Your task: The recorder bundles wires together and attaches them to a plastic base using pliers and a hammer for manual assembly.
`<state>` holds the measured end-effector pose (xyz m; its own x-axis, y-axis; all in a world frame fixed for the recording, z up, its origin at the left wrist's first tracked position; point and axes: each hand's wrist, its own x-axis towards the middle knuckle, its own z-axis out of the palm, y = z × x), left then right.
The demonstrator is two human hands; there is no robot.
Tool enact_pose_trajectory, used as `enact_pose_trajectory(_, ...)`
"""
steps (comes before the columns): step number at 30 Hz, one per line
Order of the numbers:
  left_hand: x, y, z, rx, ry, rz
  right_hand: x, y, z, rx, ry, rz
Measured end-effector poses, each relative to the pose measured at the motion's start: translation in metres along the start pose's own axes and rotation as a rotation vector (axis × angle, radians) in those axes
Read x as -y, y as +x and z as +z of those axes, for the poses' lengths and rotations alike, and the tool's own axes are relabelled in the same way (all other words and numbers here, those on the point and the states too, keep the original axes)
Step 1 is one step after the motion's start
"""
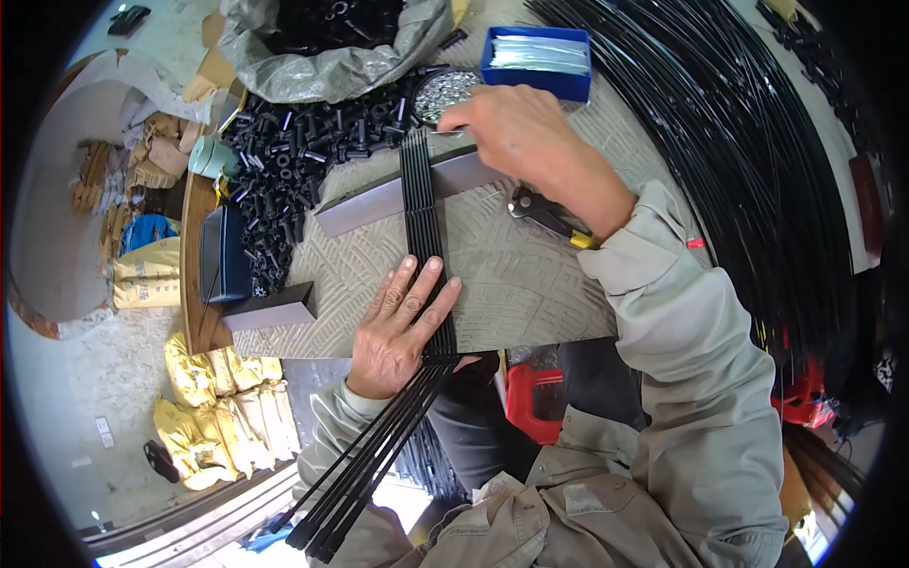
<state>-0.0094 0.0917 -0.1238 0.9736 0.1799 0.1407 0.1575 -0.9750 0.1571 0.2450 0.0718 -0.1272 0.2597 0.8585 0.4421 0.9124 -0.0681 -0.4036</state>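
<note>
**Left hand (396,331) lying spread on black cables (417,204) overhanging worktop (516,284)**

The right hand (525,128) is curling near the cables' upper ends, its grip unclear. A blue box (549,88) is holding silvery strips (540,52); a grey sack (327,78) is holding black parts (331,26).

Black cables (425,237), side by side, overhanging worktop (521,289)

The textured beige workbench top (530,293) carries loose black tubular fittings (294,147), a grey sack (331,87), a dish of shiny metal bits (445,93), a blue box (538,87), black-handled pliers (523,203), two metal bars (365,204), a black cable bundle (423,227) and a broad sweep of long black cables (729,123).
</note>
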Motion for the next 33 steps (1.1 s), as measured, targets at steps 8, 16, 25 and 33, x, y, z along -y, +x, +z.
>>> enact_pose_trajectory(8, 0.01, -0.01, 0.005, -0.015, 0.121, 0.013, 0.005, 0.002, -0.005, 0.076, 0.005, 0.004)
enact_pose_trajectory(16, 0.006, -0.009, -0.003, -0.037, 0.01, 0.006, 0.012, 0.005, -0.002, 0.045, -0.065, -0.046)
enact_pose_trajectory(25, 0.01, -0.009, -0.003, -0.085, -0.026, 0.05, 0.012, 0.006, 0.0, 0.044, -0.061, -0.073)
enact_pose_trajectory(33, 0.012, -0.012, -0.004, -0.047, -0.016, 0.065, 0.014, 0.005, 0.002, 0.014, -0.081, -0.091)
